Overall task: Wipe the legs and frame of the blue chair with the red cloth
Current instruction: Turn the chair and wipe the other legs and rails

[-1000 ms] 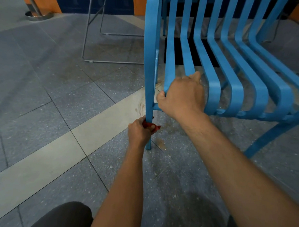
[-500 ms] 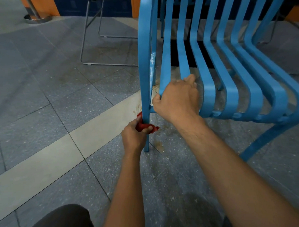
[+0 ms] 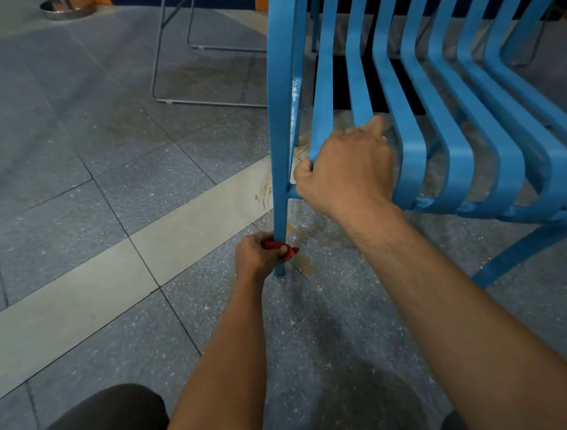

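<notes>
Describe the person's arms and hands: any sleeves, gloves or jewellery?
Both arms are bare to the frame's edge, no sleeves showing. The left hand and right hand wear no gloves, and no watch, bracelet or ring is visible. Fine hair shows on the right forearm.

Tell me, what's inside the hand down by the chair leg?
The left hand grips the red cloth, pressed against the leg of the blue chair, low down. Only bits of cloth poke out; the hand covers the rest.
</notes>
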Demonstrator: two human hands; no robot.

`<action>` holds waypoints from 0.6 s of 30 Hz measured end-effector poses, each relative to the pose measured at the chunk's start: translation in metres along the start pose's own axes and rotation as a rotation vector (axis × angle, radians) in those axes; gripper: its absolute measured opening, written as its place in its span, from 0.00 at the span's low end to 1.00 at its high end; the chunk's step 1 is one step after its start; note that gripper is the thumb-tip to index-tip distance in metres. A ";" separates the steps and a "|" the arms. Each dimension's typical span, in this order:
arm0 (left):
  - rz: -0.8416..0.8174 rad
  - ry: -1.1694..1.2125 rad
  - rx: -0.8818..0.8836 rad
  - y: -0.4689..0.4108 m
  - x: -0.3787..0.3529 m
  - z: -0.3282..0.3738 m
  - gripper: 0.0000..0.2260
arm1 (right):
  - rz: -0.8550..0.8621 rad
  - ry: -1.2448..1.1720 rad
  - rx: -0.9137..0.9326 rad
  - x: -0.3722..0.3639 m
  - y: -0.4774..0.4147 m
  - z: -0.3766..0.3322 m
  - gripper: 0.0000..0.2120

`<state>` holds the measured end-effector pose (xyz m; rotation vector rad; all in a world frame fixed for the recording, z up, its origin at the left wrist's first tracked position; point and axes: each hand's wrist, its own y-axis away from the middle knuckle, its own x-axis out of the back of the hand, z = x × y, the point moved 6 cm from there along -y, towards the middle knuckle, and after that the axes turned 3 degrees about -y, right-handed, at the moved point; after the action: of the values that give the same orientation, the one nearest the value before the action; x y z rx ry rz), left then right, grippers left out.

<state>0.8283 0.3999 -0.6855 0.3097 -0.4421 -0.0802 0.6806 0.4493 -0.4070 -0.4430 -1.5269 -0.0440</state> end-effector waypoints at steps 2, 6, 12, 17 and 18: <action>-0.011 -0.038 0.061 0.000 -0.006 -0.013 0.18 | 0.015 -0.007 0.005 0.000 0.001 0.001 0.28; -0.012 -0.099 0.123 0.000 -0.019 -0.040 0.17 | 0.033 -0.018 0.016 -0.001 0.001 0.001 0.28; 0.077 -0.025 0.172 0.007 -0.038 -0.067 0.21 | 0.079 -0.031 0.023 0.000 0.002 0.002 0.27; 0.079 -0.016 0.151 0.008 -0.042 -0.074 0.20 | 0.084 -0.047 0.036 -0.001 0.002 0.003 0.27; 0.077 -0.036 0.145 0.007 -0.041 -0.075 0.20 | 0.079 -0.049 0.041 -0.001 0.002 0.003 0.27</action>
<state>0.8239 0.4332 -0.7638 0.4343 -0.4966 0.0213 0.6782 0.4516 -0.4080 -0.4741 -1.5544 0.0601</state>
